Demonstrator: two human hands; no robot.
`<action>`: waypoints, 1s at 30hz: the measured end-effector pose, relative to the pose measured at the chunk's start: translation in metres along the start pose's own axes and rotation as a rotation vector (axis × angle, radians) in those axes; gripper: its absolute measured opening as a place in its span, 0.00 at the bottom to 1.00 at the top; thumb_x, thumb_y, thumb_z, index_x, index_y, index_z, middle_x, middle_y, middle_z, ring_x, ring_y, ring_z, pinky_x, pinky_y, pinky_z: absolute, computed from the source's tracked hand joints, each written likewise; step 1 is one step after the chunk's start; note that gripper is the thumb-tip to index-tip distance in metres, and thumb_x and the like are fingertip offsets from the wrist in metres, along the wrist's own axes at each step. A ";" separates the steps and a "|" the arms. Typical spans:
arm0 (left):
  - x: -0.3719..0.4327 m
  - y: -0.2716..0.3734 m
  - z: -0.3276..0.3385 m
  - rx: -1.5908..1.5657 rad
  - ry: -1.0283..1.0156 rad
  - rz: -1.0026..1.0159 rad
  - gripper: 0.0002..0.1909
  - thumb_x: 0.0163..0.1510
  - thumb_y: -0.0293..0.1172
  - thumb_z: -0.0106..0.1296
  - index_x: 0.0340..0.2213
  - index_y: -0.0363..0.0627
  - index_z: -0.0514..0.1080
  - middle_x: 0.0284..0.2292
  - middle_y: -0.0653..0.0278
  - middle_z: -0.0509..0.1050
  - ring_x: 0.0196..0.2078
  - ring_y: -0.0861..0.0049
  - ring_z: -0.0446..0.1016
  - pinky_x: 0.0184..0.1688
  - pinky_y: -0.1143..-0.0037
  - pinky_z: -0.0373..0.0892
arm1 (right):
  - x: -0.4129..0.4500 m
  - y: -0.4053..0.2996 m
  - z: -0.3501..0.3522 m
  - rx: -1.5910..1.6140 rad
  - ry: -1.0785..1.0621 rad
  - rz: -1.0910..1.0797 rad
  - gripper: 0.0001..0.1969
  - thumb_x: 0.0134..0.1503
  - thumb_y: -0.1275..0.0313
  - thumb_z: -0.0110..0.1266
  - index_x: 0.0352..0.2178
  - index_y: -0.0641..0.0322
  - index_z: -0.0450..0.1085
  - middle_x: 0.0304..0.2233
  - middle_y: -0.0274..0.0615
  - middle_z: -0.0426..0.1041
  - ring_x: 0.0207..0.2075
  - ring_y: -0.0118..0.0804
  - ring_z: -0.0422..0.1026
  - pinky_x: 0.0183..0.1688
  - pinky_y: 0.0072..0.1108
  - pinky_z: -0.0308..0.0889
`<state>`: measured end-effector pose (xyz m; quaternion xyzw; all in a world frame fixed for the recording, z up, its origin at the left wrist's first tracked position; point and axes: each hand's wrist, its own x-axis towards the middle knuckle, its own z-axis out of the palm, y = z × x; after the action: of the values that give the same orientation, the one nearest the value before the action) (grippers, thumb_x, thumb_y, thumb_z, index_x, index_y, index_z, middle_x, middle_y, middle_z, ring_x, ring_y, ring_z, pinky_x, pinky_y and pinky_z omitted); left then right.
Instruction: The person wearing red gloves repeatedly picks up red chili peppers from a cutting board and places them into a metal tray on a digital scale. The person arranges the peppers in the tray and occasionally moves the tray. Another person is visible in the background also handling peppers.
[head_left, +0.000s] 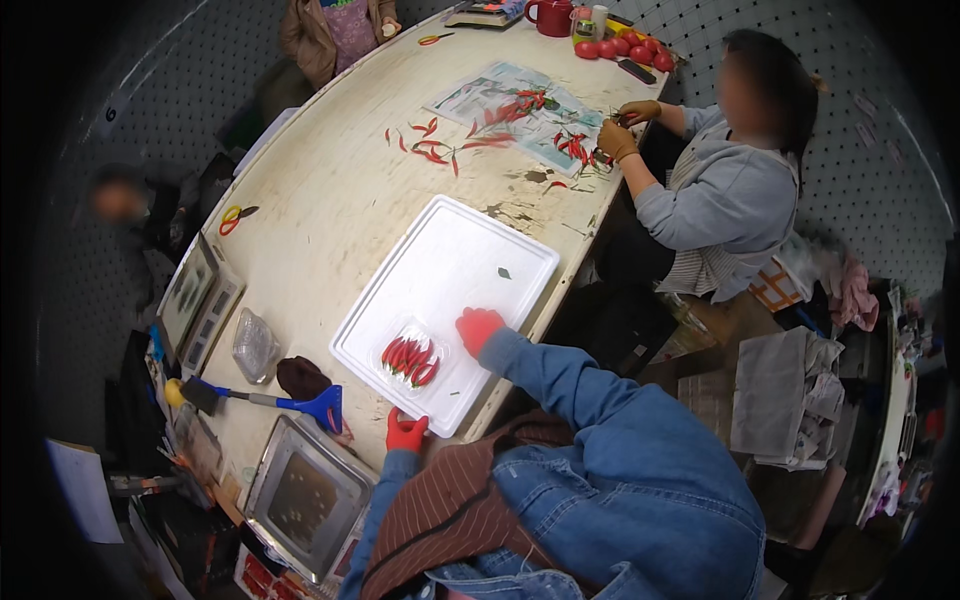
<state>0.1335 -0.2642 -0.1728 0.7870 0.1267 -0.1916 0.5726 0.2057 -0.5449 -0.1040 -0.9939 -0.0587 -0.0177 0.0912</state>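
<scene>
A white foam tray or lid lies on the worktable before me. Red chilli peppers fill a clear plastic container near its lower left corner, and a small green leaf rests farther up. My left hand, in a red glove, is at the tray's near edge, thumb and fingers apart; whether it grips the rim is unclear. My right hand, also red-gloved and blurred, is over the tray's right side; its fingers look curled, and their contents are hidden.
Loose chillies and newspaper lie beyond the tray. A co-worker in tan gloves handles chillies at right. Left are scissors, a scale, clear containers, a blue-handled brush and a metal tray. Tomatoes sit far right.
</scene>
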 end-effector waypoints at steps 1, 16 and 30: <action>-0.001 0.002 0.001 0.000 0.004 0.003 0.40 0.40 0.32 0.62 0.52 0.36 0.52 0.23 0.59 0.74 0.23 0.76 0.72 0.28 0.77 0.68 | 0.001 0.001 0.004 -0.006 -0.003 0.003 0.05 0.45 0.73 0.49 0.26 0.55 0.70 0.32 0.41 0.69 0.34 0.39 0.70 0.34 0.29 0.65; -0.003 0.004 0.000 -0.028 0.004 -0.012 0.40 0.39 0.32 0.62 0.51 0.37 0.53 0.22 0.61 0.73 0.23 0.78 0.71 0.27 0.78 0.68 | 0.008 -0.004 -0.002 -0.025 -0.084 0.050 0.07 0.46 0.72 0.50 0.29 0.55 0.70 0.34 0.43 0.69 0.35 0.39 0.71 0.34 0.29 0.65; -0.004 0.008 0.000 -0.032 -0.005 -0.012 0.40 0.40 0.30 0.61 0.52 0.36 0.52 0.22 0.61 0.73 0.23 0.78 0.71 0.27 0.77 0.68 | 0.009 -0.005 -0.004 -0.026 -0.115 0.059 0.06 0.46 0.72 0.49 0.29 0.55 0.70 0.33 0.42 0.69 0.36 0.39 0.71 0.35 0.28 0.66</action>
<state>0.1332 -0.2669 -0.1639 0.7764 0.1332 -0.1949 0.5843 0.2143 -0.5399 -0.0985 -0.9957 -0.0344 0.0414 0.0751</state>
